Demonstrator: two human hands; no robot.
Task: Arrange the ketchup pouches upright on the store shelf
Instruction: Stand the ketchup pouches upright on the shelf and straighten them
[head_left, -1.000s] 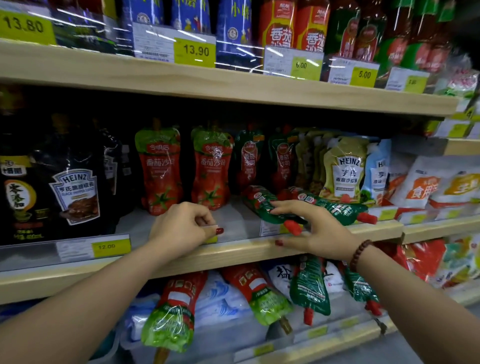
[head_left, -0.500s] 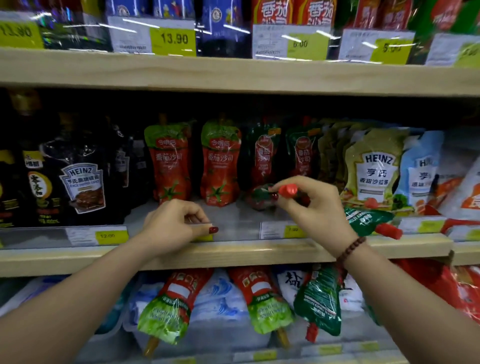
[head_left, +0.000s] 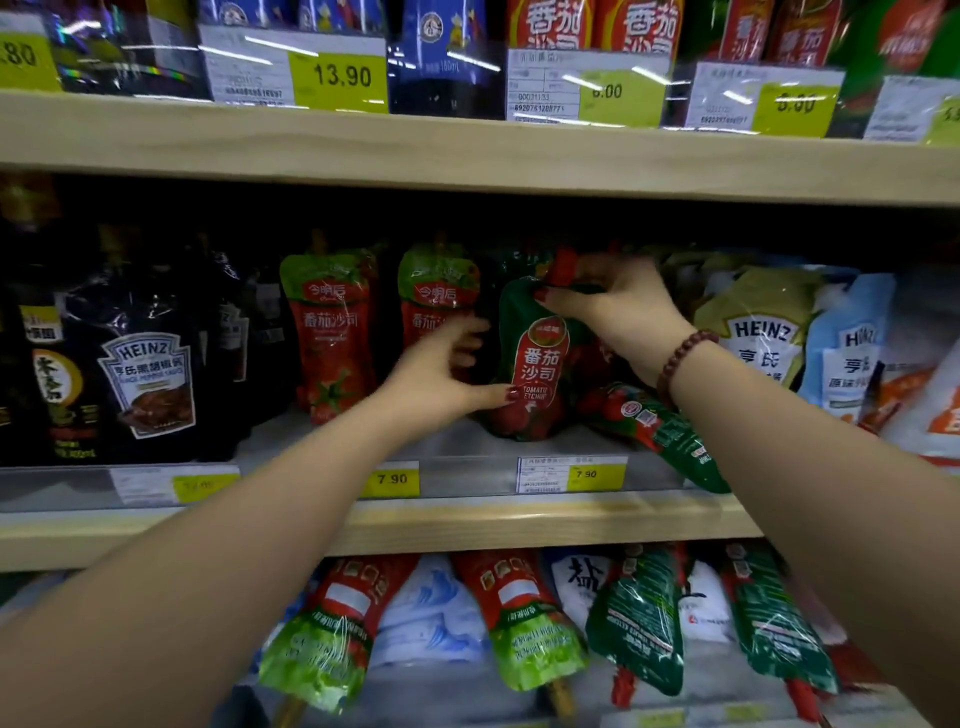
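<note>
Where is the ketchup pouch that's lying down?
In the head view, the lying pouch is on the middle shelf, right of the upright dark green pouch, under the right hand's wrist.

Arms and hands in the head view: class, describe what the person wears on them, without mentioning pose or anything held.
Both forearms are bare, with no sleeves in view. The right hand has a bracelet of round dark red beads around its wrist. The nails that show on both hands are painted dark red, as on the left hand. No rings, watch or gloves show.
</note>
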